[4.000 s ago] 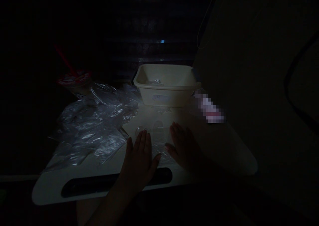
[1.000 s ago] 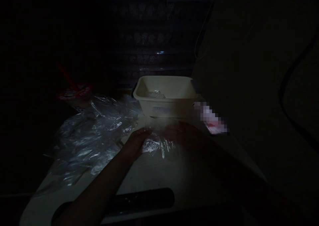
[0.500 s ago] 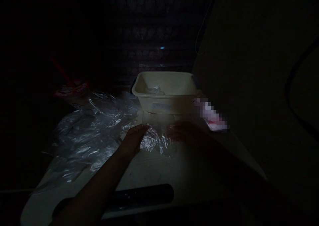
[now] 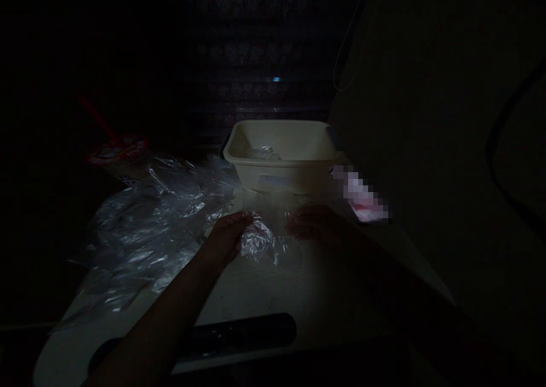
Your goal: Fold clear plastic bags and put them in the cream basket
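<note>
A clear plastic bag, crinkled and shiny, is stretched between my two hands above the pale table. My left hand pinches its left side, thumb on top. On the other side my right hand, dim in shadow, has its fingers closed at the bag's right edge. Just beyond the hands stands a cream plastic tub with dark handles and a faint label on its front. Inside the tub lies a piece of crumpled clear plastic.
A heap of clear plastic bags covers the table's left side. Behind it is a cup with a red straw. A pinkish-white packet, blurred out, lies to the tub's right. A dark bar-shaped object runs along the table's near edge.
The bag's upper part has opened out a little more between my hands. Both hands stay in nearly the same place, and the view has shifted only slightly.
</note>
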